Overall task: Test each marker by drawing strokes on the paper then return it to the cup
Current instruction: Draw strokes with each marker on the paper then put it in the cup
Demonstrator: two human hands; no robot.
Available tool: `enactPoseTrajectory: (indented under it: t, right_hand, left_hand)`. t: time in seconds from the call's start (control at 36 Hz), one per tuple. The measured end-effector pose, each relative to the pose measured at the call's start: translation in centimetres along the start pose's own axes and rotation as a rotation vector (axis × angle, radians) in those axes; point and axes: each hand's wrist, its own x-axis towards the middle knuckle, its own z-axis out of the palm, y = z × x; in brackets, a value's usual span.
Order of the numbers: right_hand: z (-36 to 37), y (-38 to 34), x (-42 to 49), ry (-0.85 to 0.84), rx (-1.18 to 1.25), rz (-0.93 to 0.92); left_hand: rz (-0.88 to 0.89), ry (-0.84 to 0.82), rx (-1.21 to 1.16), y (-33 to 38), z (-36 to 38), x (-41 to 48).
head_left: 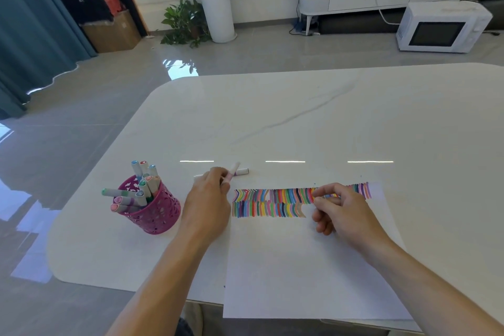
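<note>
A magenta cut-out cup [159, 215] stands on the table's left side with several capped markers [141, 191] sticking out of it. My left hand [208, 199] is between the cup and the paper and pinches a blurred pink-white marker [234, 170] at its fingertips. Just behind it, a white marker with a purple band [242, 171] lies flat on the table. The white paper [300, 267] carries two rows of coloured strokes [272, 202]. My right hand [341, 213] rests on the paper over the strokes' right part, its fingers loosely curled with nothing visible in them.
The white marble table [327, 117] has rounded corners; the paper hangs slightly over its near edge. Beyond the table, on the floor, are a white microwave [441, 27], potted plants [212, 3], a low white cabinet and stacked boxes at the left.
</note>
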Motion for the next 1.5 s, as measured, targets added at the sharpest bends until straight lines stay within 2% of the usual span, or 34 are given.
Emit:
enactPoseTrajectory:
  t: [0.17, 0.28, 0.47, 0.56, 0.75, 0.83, 0.97, 1.08, 1.19, 1.33, 1.5]
  right_hand:
    - [0.1, -0.1, 0.0, -0.002, -0.01, -0.014]
    - [0.0, 0.0, -0.1, -0.013, -0.018, -0.023]
    - [-0.2, -0.4, -0.5, -0.094, -0.034, -0.089]
    - [-0.2, -0.6, -0.9, -0.142, -0.031, -0.13]
    - [-0.2, -1.0, -1.8, -0.223, -0.058, -0.179]
    - [-0.6, -0.8, -1.8, -0.204, -0.113, -0.168]
    - [-1.7, -0.3, -1.7, -0.103, -0.307, -0.2]
    - [-2.4, -0.5, -2.2, -0.011, -0.576, -0.302]
    - [-2.7, -0.6, -2.5, 0.042, -0.778, -0.382]
    - [-2.4, -0.2, -2.6, 0.031, -0.807, -0.395]
    - [-1.9, -0.1, -2.7, 0.041, -0.797, -0.414]
  left_hand:
    - [0.183, -0.062, -0.149, 1.6, 0.6, -0.7]
    - [0.227, -0.109, -0.251, 2.7, 1.0, -1.2]
    - [0.185, -0.21, -0.469, 5.0, 1.9, -1.9]
    - [0.111, -0.243, -0.591, 6.0, 2.5, -2.2]
    - [0.018, -0.251, -0.795, 8.1, 3.7, -2.8]
    - [0.041, -0.236, -0.726, 8.5, 3.8, -2.8]
    - [0.057, -0.322, -0.698, 8.3, 4.2, -3.0]
    - [0.172, -0.37, -0.45, 7.8, 4.4, -3.1]
    - [0.375, -0.422, -0.148, 7.7, 4.3, -3.3]
    - [0.415, -0.439, 0.004, 7.4, 4.1, -3.5]
    - [0.45, -0.356, -0.002, 7.6, 3.7, -3.6]
